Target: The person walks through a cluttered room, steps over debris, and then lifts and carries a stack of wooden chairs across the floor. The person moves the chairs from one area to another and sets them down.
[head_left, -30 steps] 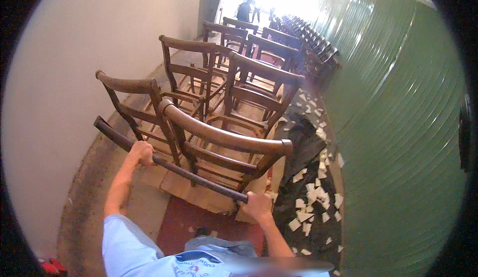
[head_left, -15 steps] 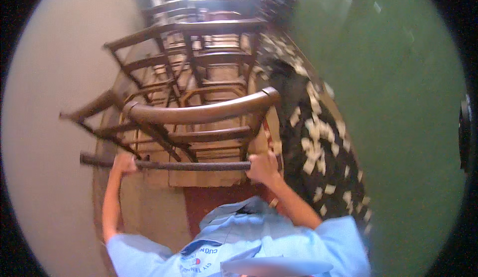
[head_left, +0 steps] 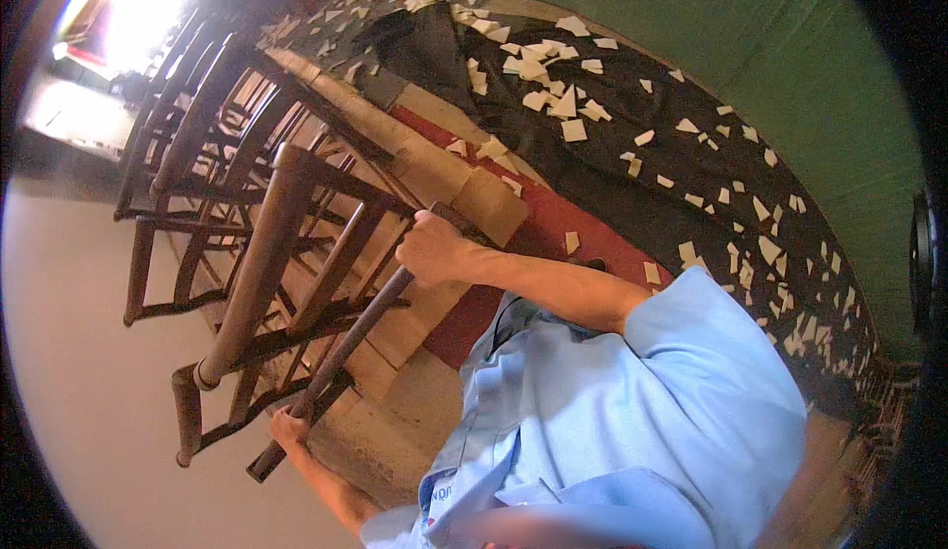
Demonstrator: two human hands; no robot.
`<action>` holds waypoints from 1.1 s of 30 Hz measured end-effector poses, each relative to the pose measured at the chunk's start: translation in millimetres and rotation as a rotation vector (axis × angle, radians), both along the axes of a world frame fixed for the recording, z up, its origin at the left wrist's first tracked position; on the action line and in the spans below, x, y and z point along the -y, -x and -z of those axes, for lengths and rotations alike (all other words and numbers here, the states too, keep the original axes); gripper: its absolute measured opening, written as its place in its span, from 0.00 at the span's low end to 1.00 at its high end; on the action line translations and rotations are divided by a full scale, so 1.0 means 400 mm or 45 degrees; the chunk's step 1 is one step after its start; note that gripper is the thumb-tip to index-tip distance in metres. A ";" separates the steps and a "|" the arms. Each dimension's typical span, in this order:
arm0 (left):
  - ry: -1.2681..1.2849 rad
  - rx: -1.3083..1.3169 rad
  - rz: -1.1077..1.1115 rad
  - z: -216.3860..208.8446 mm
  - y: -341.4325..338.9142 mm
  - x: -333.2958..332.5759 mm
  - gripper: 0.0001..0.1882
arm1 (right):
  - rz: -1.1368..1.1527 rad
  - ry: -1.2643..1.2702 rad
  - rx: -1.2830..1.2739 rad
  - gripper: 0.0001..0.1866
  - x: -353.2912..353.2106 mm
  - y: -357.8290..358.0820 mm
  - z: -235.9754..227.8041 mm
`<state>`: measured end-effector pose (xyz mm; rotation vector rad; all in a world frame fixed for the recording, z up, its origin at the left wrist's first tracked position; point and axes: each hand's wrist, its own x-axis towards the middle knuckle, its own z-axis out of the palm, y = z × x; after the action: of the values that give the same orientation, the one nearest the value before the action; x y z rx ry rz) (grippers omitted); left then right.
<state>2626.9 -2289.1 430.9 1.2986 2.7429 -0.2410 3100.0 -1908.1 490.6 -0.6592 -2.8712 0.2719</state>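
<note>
Along a pale wall [head_left: 89, 352], our left hand [head_left: 289, 431] and right hand [head_left: 432, 249] clasp the slanting dark bar [head_left: 360, 337], chairs [head_left: 252, 268] just beyond.

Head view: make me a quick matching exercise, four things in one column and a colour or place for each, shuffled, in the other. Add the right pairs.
Things:
1. left hand
2. right hand
3. shirt
4. white scraps

Colours and places:
A. scattered, many of them on the black sheet
B. on the dark bar, higher in the picture
C. light blue
D. on the dark bar, nearer the picture's lower edge

Right pairs: 1-D, 2-B, 3-C, 4-A
</note>
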 end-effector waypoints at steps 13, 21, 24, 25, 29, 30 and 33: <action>-0.003 -0.038 -0.078 -0.035 -0.067 -0.009 0.20 | -0.018 0.001 -0.024 0.07 -0.012 -0.026 -0.006; 0.023 -0.096 -0.061 -0.060 -0.076 -0.014 0.19 | -0.013 0.107 0.064 0.12 -0.018 -0.021 -0.025; -0.071 -0.068 -0.124 -0.077 -0.100 -0.030 0.20 | 0.012 0.118 0.104 0.12 -0.020 -0.020 -0.022; -0.095 -0.033 -0.168 -0.084 -0.111 -0.038 0.20 | 0.011 0.101 0.078 0.12 -0.021 -0.022 -0.021; -0.068 -0.059 -0.092 -0.100 -0.133 -0.048 0.20 | 0.010 0.069 0.028 0.11 -0.019 -0.030 -0.018; -0.104 -0.043 -0.116 -0.099 -0.133 -0.049 0.20 | 0.003 0.066 0.021 0.10 -0.019 -0.031 -0.017; -0.175 -0.022 -0.149 -0.091 -0.128 -0.042 0.20 | 0.004 0.065 -0.001 0.10 -0.020 -0.031 -0.015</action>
<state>2678.0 -2272.2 467.4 1.1639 2.8827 -0.0550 3112.2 -1900.3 496.6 -0.6726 -2.8708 0.3454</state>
